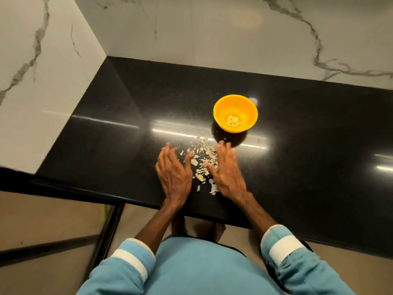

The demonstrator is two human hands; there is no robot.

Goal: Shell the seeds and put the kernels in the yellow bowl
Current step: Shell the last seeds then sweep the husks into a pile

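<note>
A yellow bowl point(222, 107) stands on the black counter point(106, 135) with a small heap of pale kernels point(233, 121) in its bottom. In front of it lies a scatter of pale shell pieces and seeds point(202, 160). My left hand point(173, 172) lies flat to the left of the scatter, fingers spread, holding nothing. My right hand point(226, 173) lies on the scatter's right side with straight fingers, its thumb among the pieces. Some of the pieces are hidden under the right hand.
White marble walls point(191, 28) close the counter at the back and left. The counter's front edge point(148, 202) runs just below my wrists. A dark frame point(108, 228) stands on the floor at the lower left.
</note>
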